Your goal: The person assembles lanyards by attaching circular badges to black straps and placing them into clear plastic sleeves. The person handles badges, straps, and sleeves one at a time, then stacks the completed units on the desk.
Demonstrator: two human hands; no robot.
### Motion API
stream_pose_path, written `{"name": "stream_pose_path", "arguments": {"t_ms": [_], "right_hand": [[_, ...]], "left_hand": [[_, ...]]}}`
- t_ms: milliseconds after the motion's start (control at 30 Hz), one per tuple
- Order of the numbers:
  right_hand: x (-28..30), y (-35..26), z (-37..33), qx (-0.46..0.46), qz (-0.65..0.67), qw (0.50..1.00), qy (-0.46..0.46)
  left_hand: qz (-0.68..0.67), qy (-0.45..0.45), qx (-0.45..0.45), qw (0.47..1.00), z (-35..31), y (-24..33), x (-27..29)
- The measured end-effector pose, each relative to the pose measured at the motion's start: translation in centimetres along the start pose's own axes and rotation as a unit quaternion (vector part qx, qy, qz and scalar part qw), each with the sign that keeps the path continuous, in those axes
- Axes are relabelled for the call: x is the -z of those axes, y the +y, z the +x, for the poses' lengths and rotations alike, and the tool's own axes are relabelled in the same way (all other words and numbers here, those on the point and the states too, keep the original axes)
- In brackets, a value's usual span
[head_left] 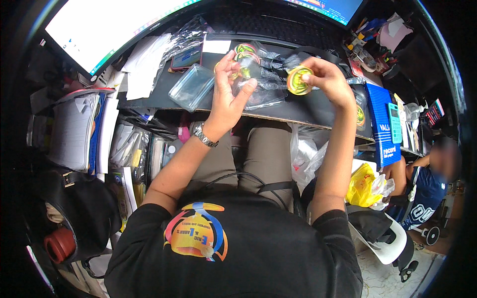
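Observation:
My right hand (pixel 329 82) pinches a round yellow-green medal (pixel 299 80) with a reddish rim between thumb and fingers, just above the desk. My left hand (pixel 229 92) is raised to the left of it, thumb and fingers curled around a thin clear plastic sleeve (pixel 247 69) that is partly blurred. More round medals (pixel 245 48) of similar colours show behind the left fingertips. Black lanyards (pixel 271 64) with white print lie between the hands, partly under clear plastic. A clear plastic box (pixel 191 88) sits beside my left hand.
A black keyboard (pixel 263 25) and two monitors (pixel 114 30) stand at the back. A phone (pixel 187 57) lies by the box. At right are a blue record book (pixel 381 124), a teal calculator (pixel 394 121) and a yellow bag (pixel 365 186). Another person (pixel 425 191) is at far right.

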State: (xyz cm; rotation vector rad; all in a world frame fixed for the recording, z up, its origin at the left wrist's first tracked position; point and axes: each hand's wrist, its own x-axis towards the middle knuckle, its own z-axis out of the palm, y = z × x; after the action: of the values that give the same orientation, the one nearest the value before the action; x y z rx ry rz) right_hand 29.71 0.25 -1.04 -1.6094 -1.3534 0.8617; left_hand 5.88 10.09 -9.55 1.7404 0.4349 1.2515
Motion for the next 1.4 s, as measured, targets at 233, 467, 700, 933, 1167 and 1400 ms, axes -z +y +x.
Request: {"name": "stream_pose_path", "arguments": {"t_ms": [233,467,700,933,1167,1400], "right_hand": [[-3.5,-4.0,7.5,0.026,-0.185,0.895,-0.404],[-7.0,-3.9,8.6,0.023,-0.378,0.854,-0.357],[-7.1,-2.0,6.6,0.088,-0.385,0.897,-0.198],[-2.0,0.9,5.1,-0.077,-0.120,0.990,-0.021],[-2.6,3.2,3.2,-0.025,-0.149,0.988,-0.025],[-3.7,1.5,1.3,-0.092,-0.161,0.971,0.152]], "left_hand": [[-0.052,0.096,-0.010,0.994,-0.7,-0.1,-0.2],[-0.028,0.062,0.009,0.998,-1.2,-0.3,0.1],[0.075,0.013,-0.011,0.997,-1.1,-0.1,0.0],[0.269,-0.097,-0.057,0.956,-0.6,0.5,0.4],[0.223,-0.141,-0.035,0.964,0.3,0.6,0.7],[0.368,-0.201,-0.077,0.905,0.6,0.9,1.1]]}}
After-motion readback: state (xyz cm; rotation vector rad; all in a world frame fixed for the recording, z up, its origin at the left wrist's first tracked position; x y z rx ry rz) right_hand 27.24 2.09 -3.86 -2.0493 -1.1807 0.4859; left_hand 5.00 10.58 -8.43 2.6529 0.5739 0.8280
